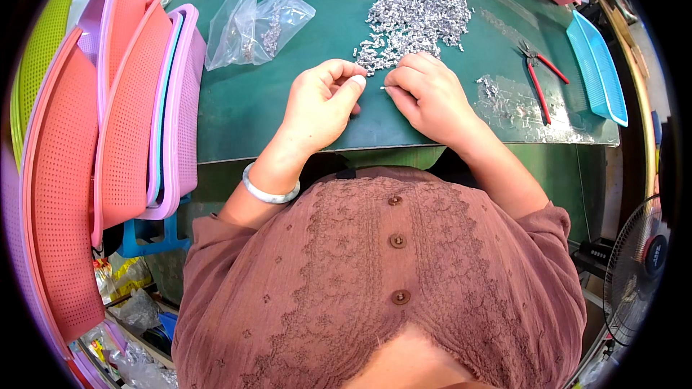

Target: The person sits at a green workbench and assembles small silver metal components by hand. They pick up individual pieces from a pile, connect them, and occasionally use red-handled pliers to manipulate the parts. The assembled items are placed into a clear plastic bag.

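Over the near part of the green table (pixel 238 122), my left hand (pixel 321 104) is closed, thumb and forefinger tips together. What it holds, if anything, is too small to make out. A bangle circles that wrist. Close beside it, my right hand (pixel 432 97) is closed too, pinching a tiny pale piece (pixel 383 88) that sticks out past the fingertips toward the left hand. Just beyond both hands spreads a heap of small silver metal parts (pixel 422 14); its near edge reaches almost to my fingers.
Clear plastic bags (pixel 245 32) with a few small parts lie at the left. To the right are a little cluster of parts (pixel 490 90), red-handled pliers (pixel 537 79) and a blue basket (pixel 598 65). Stacked pink and purple baskets (pixel 130 122) flank my left; a fan (pixel 634 266) stands lower right.
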